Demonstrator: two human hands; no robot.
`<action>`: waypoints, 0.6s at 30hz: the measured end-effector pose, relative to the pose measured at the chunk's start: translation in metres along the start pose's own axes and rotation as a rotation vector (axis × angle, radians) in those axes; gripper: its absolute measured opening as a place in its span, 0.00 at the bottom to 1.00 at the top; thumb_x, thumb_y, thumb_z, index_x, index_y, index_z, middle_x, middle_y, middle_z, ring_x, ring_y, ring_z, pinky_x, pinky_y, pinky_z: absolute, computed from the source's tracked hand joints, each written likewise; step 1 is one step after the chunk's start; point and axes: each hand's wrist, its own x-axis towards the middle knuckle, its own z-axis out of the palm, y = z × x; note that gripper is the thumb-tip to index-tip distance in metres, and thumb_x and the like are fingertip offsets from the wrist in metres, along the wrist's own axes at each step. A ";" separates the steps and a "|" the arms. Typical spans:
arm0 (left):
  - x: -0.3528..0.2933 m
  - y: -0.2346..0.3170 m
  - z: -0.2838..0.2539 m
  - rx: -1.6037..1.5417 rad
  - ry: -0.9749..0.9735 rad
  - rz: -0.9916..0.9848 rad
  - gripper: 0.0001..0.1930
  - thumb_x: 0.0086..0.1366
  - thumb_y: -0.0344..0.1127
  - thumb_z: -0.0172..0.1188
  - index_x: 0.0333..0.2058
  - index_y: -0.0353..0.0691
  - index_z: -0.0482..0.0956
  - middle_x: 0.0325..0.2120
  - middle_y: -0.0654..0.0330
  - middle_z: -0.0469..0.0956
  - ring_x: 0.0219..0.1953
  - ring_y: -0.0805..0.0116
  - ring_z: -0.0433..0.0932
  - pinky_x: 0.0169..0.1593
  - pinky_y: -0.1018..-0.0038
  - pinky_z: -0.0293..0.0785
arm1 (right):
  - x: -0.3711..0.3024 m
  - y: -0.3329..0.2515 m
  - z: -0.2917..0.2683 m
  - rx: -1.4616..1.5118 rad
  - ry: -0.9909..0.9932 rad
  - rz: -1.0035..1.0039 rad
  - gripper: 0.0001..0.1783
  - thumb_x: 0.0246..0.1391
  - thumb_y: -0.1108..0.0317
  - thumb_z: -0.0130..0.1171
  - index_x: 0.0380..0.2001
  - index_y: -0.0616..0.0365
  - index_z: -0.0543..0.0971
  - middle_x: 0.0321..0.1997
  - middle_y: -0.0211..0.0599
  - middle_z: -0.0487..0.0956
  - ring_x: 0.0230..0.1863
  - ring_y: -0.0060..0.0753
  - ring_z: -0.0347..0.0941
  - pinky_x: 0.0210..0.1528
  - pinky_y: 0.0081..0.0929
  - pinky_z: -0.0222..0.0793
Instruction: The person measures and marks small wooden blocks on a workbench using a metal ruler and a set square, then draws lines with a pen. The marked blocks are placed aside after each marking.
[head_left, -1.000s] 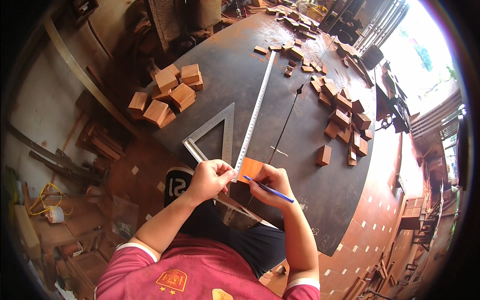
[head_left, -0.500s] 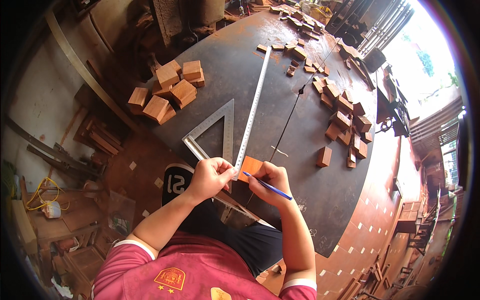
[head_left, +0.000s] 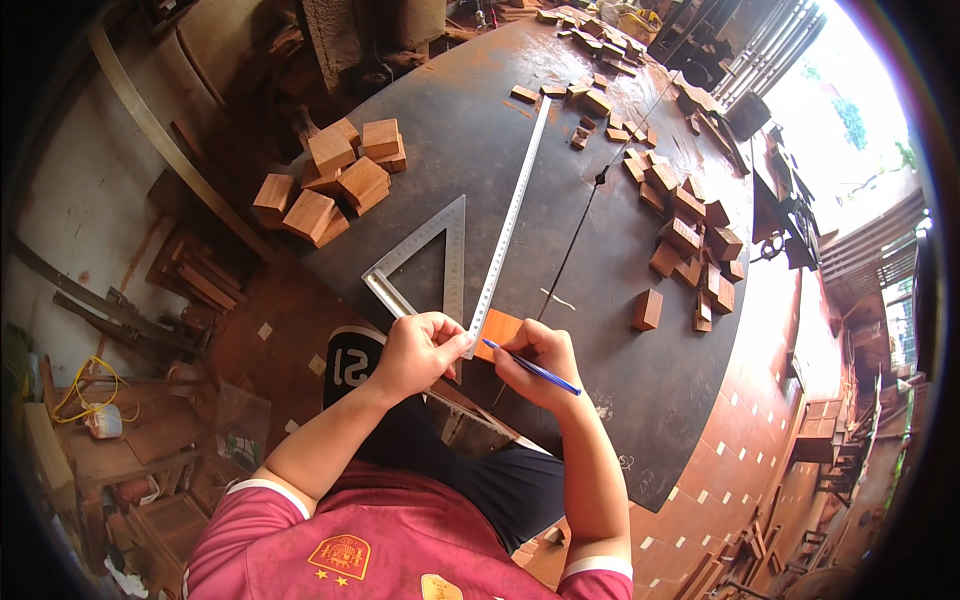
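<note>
The fingers of our left hand (head_left: pixel 420 355) are drawn in narrow, thumb and index pinching the near end of the long metal ruler (head_left: pixel 508 228); whether they also press on the wood beneath, we cannot tell. The fingers of our right hand (head_left: pixel 538 366) close around a blue pen (head_left: pixel 548 376), its tip leaning in toward the ruler's edge. Between the two hands lies an orange-brown wooden block (head_left: pixel 500 328), partly covered by the ruler on its left and by our right hand near its lower corner. To make the mark cleanly, we would do best to pin the ruler firmly to the block, hold the pen at one constant slant against the edge and press lightly, since so long a ruler could swing at its far end if our pinch slackens. Just left of the ruler, a metal set square (head_left: pixel 454 262) lies on the dark bench (head_left: pixel 625 400). Farther out, a pile of blocks (head_left: pixel 310 213) sits at the left edge, and a looser cluster of blocks (head_left: pixel 684 238) spreads along the right.
</note>
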 end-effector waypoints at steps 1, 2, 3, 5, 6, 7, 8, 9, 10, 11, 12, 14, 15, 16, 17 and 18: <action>0.000 0.000 0.000 0.002 0.001 0.000 0.10 0.67 0.33 0.65 0.32 0.30 0.82 0.23 0.60 0.83 0.21 0.80 0.78 0.25 0.80 0.77 | 0.000 -0.001 0.000 -0.010 0.004 0.001 0.14 0.52 0.77 0.67 0.20 0.61 0.71 0.19 0.23 0.75 0.24 0.07 0.69 0.22 0.15 0.62; 0.000 -0.001 0.000 0.005 0.003 0.001 0.10 0.67 0.33 0.65 0.32 0.30 0.82 0.23 0.60 0.83 0.21 0.80 0.78 0.25 0.80 0.77 | 0.000 -0.001 0.000 -0.020 0.007 0.003 0.14 0.52 0.77 0.67 0.20 0.61 0.71 0.19 0.23 0.75 0.24 0.07 0.69 0.22 0.15 0.62; 0.000 0.000 0.000 0.007 0.003 0.002 0.10 0.67 0.34 0.65 0.32 0.30 0.82 0.23 0.60 0.83 0.21 0.80 0.78 0.25 0.80 0.77 | 0.000 -0.001 0.000 -0.022 0.010 0.002 0.14 0.52 0.77 0.67 0.20 0.61 0.71 0.19 0.23 0.75 0.24 0.07 0.69 0.21 0.15 0.62; 0.000 0.001 0.000 0.010 0.004 -0.003 0.11 0.67 0.34 0.65 0.32 0.30 0.82 0.23 0.60 0.83 0.21 0.80 0.78 0.25 0.80 0.77 | 0.000 -0.001 0.001 -0.026 0.014 0.000 0.14 0.52 0.77 0.67 0.20 0.60 0.71 0.18 0.23 0.74 0.23 0.07 0.69 0.21 0.15 0.62; 0.000 0.001 0.000 0.011 0.004 -0.005 0.11 0.67 0.34 0.65 0.32 0.30 0.82 0.23 0.60 0.83 0.21 0.80 0.78 0.25 0.80 0.77 | 0.000 -0.001 0.001 -0.021 0.016 0.000 0.14 0.52 0.77 0.67 0.20 0.60 0.71 0.18 0.22 0.74 0.23 0.07 0.68 0.21 0.15 0.61; 0.000 0.002 0.000 0.013 0.003 -0.005 0.10 0.67 0.34 0.65 0.32 0.30 0.82 0.23 0.60 0.83 0.21 0.80 0.78 0.25 0.80 0.77 | 0.000 -0.001 0.001 -0.016 0.017 -0.001 0.14 0.52 0.77 0.68 0.20 0.60 0.71 0.18 0.22 0.74 0.23 0.07 0.68 0.21 0.15 0.61; -0.001 0.004 0.001 0.015 0.003 -0.004 0.10 0.67 0.34 0.65 0.32 0.30 0.82 0.23 0.60 0.83 0.21 0.80 0.78 0.25 0.80 0.77 | 0.000 -0.001 0.001 -0.011 0.019 -0.002 0.14 0.52 0.77 0.68 0.20 0.60 0.71 0.18 0.22 0.74 0.23 0.07 0.68 0.21 0.15 0.61; -0.001 0.005 0.001 0.018 0.004 -0.005 0.10 0.67 0.34 0.65 0.32 0.30 0.82 0.23 0.61 0.83 0.21 0.80 0.78 0.25 0.80 0.77 | 0.000 -0.001 0.001 -0.011 0.017 -0.001 0.14 0.51 0.77 0.68 0.20 0.61 0.71 0.18 0.22 0.74 0.23 0.07 0.68 0.21 0.15 0.61; -0.001 0.005 0.001 0.019 0.006 -0.005 0.10 0.67 0.34 0.65 0.32 0.30 0.82 0.24 0.60 0.83 0.21 0.80 0.78 0.25 0.81 0.77 | 0.000 -0.002 0.001 -0.011 0.015 -0.001 0.14 0.51 0.77 0.67 0.20 0.61 0.72 0.18 0.22 0.74 0.23 0.07 0.68 0.21 0.15 0.61; -0.001 0.006 0.001 0.021 0.008 -0.005 0.10 0.67 0.34 0.65 0.32 0.30 0.82 0.24 0.60 0.83 0.21 0.80 0.79 0.25 0.81 0.77 | 0.001 -0.003 0.001 -0.012 0.014 -0.001 0.14 0.51 0.77 0.67 0.20 0.61 0.72 0.18 0.22 0.74 0.23 0.07 0.68 0.21 0.15 0.61; -0.001 0.006 0.001 0.021 0.010 -0.004 0.10 0.67 0.33 0.64 0.32 0.30 0.82 0.24 0.60 0.83 0.21 0.80 0.79 0.25 0.81 0.77 | 0.001 -0.003 0.001 -0.013 0.012 0.005 0.14 0.51 0.77 0.67 0.20 0.61 0.72 0.18 0.22 0.74 0.23 0.07 0.68 0.21 0.15 0.61; -0.001 0.005 0.000 0.015 0.008 -0.004 0.10 0.67 0.33 0.64 0.32 0.30 0.82 0.24 0.61 0.83 0.21 0.80 0.79 0.25 0.81 0.77 | 0.001 -0.004 0.001 -0.014 0.009 0.017 0.13 0.51 0.78 0.67 0.20 0.60 0.72 0.19 0.21 0.74 0.23 0.07 0.68 0.21 0.15 0.60; -0.001 0.005 0.000 0.012 0.006 -0.004 0.10 0.67 0.33 0.64 0.32 0.30 0.82 0.24 0.61 0.83 0.21 0.80 0.79 0.25 0.81 0.77 | 0.001 -0.003 0.001 -0.009 0.009 0.020 0.14 0.51 0.78 0.67 0.20 0.61 0.72 0.19 0.21 0.74 0.24 0.07 0.68 0.21 0.15 0.60; -0.001 0.005 0.000 0.017 0.004 -0.005 0.10 0.67 0.33 0.64 0.32 0.30 0.82 0.24 0.61 0.83 0.21 0.80 0.79 0.25 0.80 0.77 | 0.001 -0.002 0.002 -0.004 0.010 0.023 0.14 0.51 0.78 0.67 0.20 0.61 0.72 0.19 0.21 0.74 0.24 0.07 0.68 0.21 0.15 0.60; 0.000 0.006 0.001 0.022 0.003 -0.006 0.10 0.67 0.33 0.64 0.32 0.30 0.82 0.24 0.61 0.83 0.21 0.80 0.79 0.25 0.80 0.78 | 0.001 -0.002 0.002 0.001 0.011 0.026 0.14 0.51 0.78 0.67 0.20 0.61 0.71 0.19 0.21 0.74 0.24 0.07 0.68 0.22 0.15 0.60; -0.001 0.006 0.000 0.027 0.001 -0.007 0.10 0.67 0.33 0.64 0.32 0.30 0.82 0.24 0.61 0.83 0.21 0.80 0.79 0.25 0.80 0.78 | 0.001 -0.002 0.002 0.003 0.010 0.029 0.14 0.51 0.78 0.67 0.20 0.61 0.71 0.19 0.20 0.73 0.24 0.07 0.67 0.22 0.15 0.61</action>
